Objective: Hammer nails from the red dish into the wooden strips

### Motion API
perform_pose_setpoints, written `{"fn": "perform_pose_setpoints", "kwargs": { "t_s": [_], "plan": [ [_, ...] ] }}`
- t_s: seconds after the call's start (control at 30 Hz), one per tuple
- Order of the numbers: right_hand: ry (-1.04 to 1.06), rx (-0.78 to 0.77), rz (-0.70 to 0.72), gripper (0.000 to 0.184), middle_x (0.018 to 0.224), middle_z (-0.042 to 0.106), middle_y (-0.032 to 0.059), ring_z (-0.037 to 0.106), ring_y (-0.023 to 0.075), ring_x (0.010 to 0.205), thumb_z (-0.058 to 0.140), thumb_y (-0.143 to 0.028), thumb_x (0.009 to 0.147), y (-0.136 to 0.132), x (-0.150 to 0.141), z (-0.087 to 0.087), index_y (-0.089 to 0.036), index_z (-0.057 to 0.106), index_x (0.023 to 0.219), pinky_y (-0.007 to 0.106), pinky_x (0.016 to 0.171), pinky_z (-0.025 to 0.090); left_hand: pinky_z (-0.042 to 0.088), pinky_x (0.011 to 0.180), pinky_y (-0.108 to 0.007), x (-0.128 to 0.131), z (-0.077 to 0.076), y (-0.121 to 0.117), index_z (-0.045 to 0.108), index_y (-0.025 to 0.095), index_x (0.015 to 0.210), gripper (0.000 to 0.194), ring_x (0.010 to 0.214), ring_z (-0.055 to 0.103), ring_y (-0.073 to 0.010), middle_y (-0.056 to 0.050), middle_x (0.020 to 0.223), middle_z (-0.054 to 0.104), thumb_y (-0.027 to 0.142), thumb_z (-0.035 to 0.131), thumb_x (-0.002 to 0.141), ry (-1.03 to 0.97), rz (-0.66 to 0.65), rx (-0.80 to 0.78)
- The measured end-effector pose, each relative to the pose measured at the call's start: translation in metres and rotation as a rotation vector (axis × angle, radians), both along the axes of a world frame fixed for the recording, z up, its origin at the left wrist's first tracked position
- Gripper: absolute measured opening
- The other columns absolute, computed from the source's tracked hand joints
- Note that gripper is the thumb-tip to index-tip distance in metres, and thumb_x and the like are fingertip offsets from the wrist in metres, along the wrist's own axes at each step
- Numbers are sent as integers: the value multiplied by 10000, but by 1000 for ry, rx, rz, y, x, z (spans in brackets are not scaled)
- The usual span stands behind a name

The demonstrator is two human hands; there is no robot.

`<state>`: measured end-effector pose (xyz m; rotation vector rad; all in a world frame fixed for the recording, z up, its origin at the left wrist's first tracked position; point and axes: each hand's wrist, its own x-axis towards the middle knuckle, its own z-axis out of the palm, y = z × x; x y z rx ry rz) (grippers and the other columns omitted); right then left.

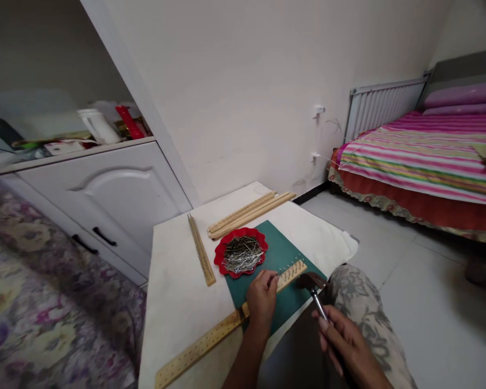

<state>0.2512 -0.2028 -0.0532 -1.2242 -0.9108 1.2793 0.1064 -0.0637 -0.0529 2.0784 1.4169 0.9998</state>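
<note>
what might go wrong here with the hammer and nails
The left hand is by the standing nails on the strip, with the hammer in the right hand close by: a stray blow might catch its fingers.
The red dish of loose nails sits near the left hand: a knock could spill them.
</note>
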Motion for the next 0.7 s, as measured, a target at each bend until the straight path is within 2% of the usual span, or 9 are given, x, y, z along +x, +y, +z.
{"fn": "perform_pose_setpoints", "kwargs": {
  "t_s": [0.17, 0.3, 0.5, 0.7],
  "plan": [
    [-109, 43, 107, 296, 571, 521, -81, 373, 37, 314, 443, -477, 898, 21, -1, 31, -193, 505, 954, 144, 308, 246, 378, 627, -216, 0, 2, -2, 646, 202, 784, 179, 693, 559, -135, -5, 765, 627, 266, 486, 830, -19, -1, -12],
    [-262, 128, 173, 265, 565, 515, -77, 396, 62, 350, 414, -441, 919, 36, -8, 49, -206, 512, 847, 169, 342, 294, 357, 602, -213, 0, 2, -2, 627, 192, 741, 180, 650, 532, -125, 5, 722, 601, 249, 479, 827, -26, -3, -24],
    [-414, 170, 161, 289, 540, 483, -66, 437, 104, 420, 424, -397, 913, 41, -14, 53, -216, 485, 696, 203, 406, 334, 347, 609, -217, -1, -1, -1, 587, 185, 689, 187, 649, 522, -127, 9, 677, 571, 222, 466, 826, -8, 11, -38],
    [-451, 210, 164, 263, 564, 505, -50, 475, 133, 499, 413, -367, 921, 40, -14, 48, -224, 496, 717, 218, 466, 368, 355, 620, -224, -1, 2, -3, 610, 190, 713, 166, 676, 545, -137, 1, 704, 596, 207, 478, 812, -2, 28, -56]
  ]
}}
